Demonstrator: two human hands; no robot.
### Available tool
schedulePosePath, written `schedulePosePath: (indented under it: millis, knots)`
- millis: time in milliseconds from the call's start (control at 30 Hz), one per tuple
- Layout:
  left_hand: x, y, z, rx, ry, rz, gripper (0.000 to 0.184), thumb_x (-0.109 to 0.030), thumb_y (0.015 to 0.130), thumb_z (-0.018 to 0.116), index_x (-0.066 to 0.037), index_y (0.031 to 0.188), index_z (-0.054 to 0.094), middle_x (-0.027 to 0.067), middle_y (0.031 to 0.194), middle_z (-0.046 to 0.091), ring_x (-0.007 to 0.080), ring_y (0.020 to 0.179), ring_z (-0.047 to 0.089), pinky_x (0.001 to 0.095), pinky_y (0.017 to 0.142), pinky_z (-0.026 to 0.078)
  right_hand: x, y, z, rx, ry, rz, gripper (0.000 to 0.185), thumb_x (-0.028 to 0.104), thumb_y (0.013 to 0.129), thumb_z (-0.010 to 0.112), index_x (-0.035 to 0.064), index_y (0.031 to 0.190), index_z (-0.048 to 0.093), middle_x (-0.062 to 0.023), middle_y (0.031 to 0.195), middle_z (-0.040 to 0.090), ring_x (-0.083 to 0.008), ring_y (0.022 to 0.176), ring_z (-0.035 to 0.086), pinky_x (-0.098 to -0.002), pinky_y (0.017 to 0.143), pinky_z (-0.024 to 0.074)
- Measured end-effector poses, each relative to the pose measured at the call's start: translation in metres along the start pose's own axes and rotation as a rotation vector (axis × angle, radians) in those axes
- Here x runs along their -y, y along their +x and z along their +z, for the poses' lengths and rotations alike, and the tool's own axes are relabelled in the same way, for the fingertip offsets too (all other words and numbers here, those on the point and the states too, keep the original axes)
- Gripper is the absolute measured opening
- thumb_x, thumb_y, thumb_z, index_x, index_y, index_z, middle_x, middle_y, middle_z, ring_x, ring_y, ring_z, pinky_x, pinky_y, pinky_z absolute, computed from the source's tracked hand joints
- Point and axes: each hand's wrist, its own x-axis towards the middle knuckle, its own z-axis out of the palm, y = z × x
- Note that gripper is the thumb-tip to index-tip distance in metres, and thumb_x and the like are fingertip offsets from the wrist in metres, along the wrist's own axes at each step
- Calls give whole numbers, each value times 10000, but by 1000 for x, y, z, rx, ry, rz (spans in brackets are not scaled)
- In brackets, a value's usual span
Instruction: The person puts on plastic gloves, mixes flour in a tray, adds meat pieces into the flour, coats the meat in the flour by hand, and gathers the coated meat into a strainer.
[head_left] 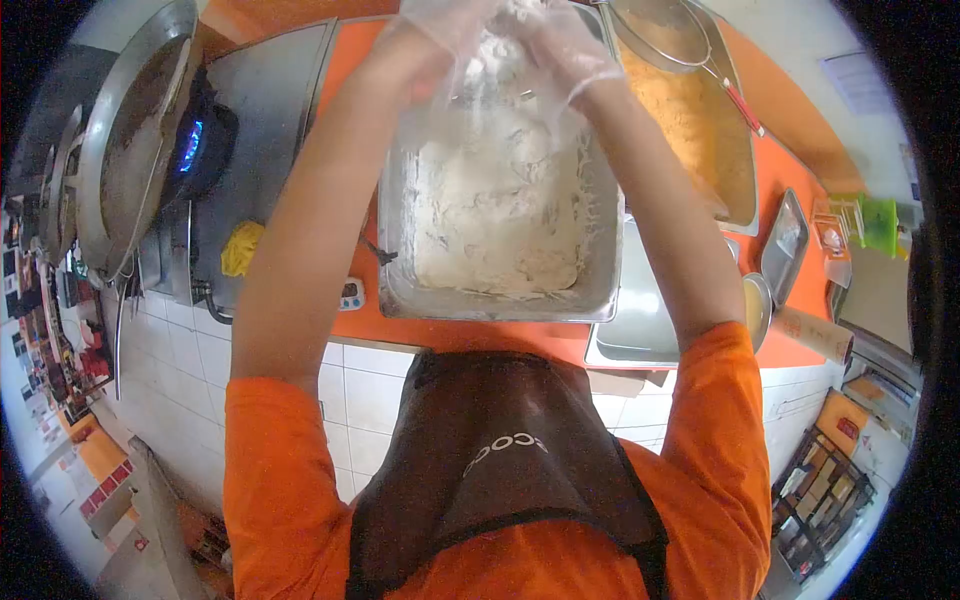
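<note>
Both hands wear clear plastic gloves and are raised at the top edge of the view, above the far end of a deep metal pan. White flour-like powder covers the bottom of this pan. My left hand and my right hand are close together around a whitish, floured mass. White powder hangs in the air below them. The fingers are blurred and partly cut off by the frame, so their exact hold on the mass cannot be made out.
At the left, a large wok stands by a lit blue burner flame, with a yellow cloth nearby. To the right are a tray of orange-brown crumbs, a red-handled strainer, an empty-looking metal tray and a small tray.
</note>
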Motion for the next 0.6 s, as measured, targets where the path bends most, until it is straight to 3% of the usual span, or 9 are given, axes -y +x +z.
schedulePosePath:
  millis: [100,133,233,333,367,433,467,533,600]
  knots:
    - [-20,-1,5,-113,-70,-203,274,-310,989,572,-66,1095,639,73,1080,633,176,943,616,313,817,531,-3,19,-21,120,-45,363,365,150,951,634,22,1291,601,-43,1180,657,-178,997,642,-303,864,531]
    - [-14,5,0,-160,-22,-229,251,-285,997,554,-68,1086,642,81,1046,640,190,900,627,323,785,539,-19,24,-25,255,382,434,312,137,934,628,1,1215,649,-80,1115,695,-178,967,658,-300,839,534]
    - [3,15,-13,-168,-88,-238,246,-270,1010,519,-72,1087,644,112,1027,658,215,856,647,337,751,553,-41,28,-37,218,-594,134,239,121,929,610,-21,1101,698,-117,994,724,-173,931,668,-297,829,535]
    - [24,18,-24,-112,-260,-221,267,-283,1017,495,-76,1100,643,147,1050,674,232,854,659,343,749,560,-3,18,-24,79,-508,416,193,114,920,613,-12,1003,733,-129,885,730,-189,905,677,-311,831,533]
    - [30,19,-29,-94,-317,-215,274,-287,1019,487,-78,1105,642,159,1058,679,238,853,664,345,748,562,5,16,-24,121,-547,432,203,115,915,611,-6,1028,727,-132,922,729,-195,924,674,-313,845,528]
    - [41,20,-39,-102,-210,-145,397,-347,1023,499,-23,1232,594,156,1217,633,237,1078,602,376,931,475,13,14,-25,204,-626,462,233,117,906,606,6,1079,715,-137,996,728,-209,961,669,-318,871,518]
    - [44,22,-44,-104,-156,-106,472,-377,1024,505,4,1295,569,155,1297,610,236,1191,571,391,1023,431,7,13,-25,465,-981,316,294,145,889,642,10,1148,675,-136,1049,716,-236,981,668,-340,873,523]
    - [34,-4,-34,-152,-92,-125,507,-391,1018,518,5,1332,562,147,1327,595,249,1172,581,385,1011,443,-19,4,-24,988,-1663,-42,484,201,854,713,19,1287,595,-134,1155,693,-290,1021,666,-384,876,532]
    - [31,-32,-25,-184,-42,-142,506,-386,1016,519,8,1332,557,146,1312,604,257,1169,583,394,1009,443,-24,-29,-21,1264,-1779,-213,280,162,838,678,58,1098,696,-148,1035,716,-312,898,691,-411,814,549]
